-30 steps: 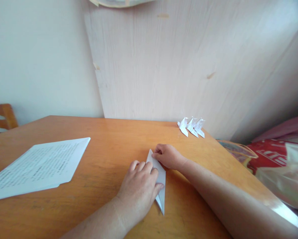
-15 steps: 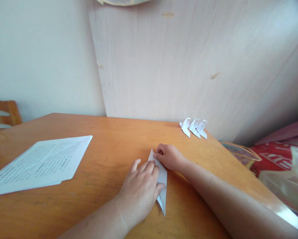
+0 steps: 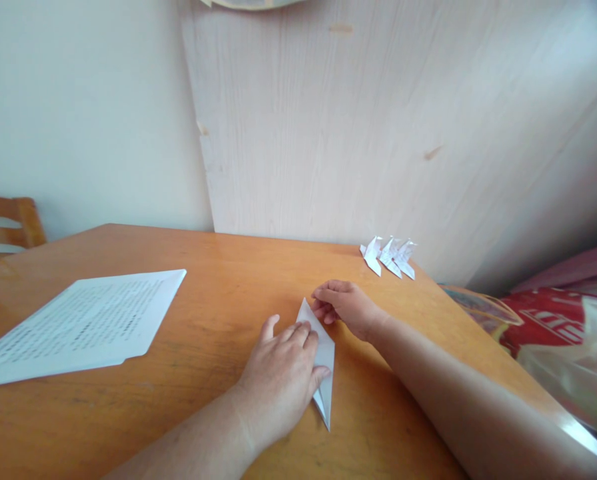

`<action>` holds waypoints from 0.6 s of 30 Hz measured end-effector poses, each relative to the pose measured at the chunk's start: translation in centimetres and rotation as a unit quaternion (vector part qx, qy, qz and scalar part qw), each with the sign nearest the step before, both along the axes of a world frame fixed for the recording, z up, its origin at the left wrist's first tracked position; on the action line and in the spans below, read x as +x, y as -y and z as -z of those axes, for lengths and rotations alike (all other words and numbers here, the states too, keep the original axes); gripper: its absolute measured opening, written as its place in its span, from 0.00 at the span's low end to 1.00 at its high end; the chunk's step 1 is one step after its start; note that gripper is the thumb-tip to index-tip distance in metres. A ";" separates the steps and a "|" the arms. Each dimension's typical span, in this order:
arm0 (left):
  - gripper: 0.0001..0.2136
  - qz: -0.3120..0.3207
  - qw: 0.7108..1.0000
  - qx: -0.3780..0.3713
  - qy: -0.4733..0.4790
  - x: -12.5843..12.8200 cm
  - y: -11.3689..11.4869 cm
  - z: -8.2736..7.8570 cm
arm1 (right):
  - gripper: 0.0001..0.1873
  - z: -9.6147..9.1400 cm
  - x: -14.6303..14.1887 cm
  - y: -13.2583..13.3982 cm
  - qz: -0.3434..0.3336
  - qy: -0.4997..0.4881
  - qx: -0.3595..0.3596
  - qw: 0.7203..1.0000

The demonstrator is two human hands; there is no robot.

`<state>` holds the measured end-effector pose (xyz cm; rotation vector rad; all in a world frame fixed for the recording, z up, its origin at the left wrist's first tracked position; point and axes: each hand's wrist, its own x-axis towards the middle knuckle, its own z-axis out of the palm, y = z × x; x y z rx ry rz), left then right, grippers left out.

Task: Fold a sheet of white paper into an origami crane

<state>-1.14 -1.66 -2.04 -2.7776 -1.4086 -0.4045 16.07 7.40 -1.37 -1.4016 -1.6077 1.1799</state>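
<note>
A white paper folded into a long narrow kite shape (image 3: 323,353) lies on the orange wooden table (image 3: 218,293). My left hand (image 3: 282,377) lies flat on its left half, fingers stretched out and pressing it down. My right hand (image 3: 345,307) hovers just right of the paper's far tip, fingers loosely curled, holding nothing. The near tip of the paper pokes out below my left hand.
Three small folded paper figures (image 3: 390,256) stand in a row at the table's far right edge. A stack of printed sheets (image 3: 78,323) lies at left. A pale wood panel (image 3: 378,120) backs the table; a chair (image 3: 8,223) far left; red bag (image 3: 553,320) right.
My right hand has lifted off the paper's far tip and drawn slightly up and right, fingers loosening. My left hand stays pressed on the paper.
</note>
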 end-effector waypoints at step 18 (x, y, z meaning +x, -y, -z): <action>0.14 0.006 1.000 -0.017 0.005 -0.1 0.0 -0.4 | 0.04 0.0 -0.3 -0.2 0.039 -0.220 -0.116 0.968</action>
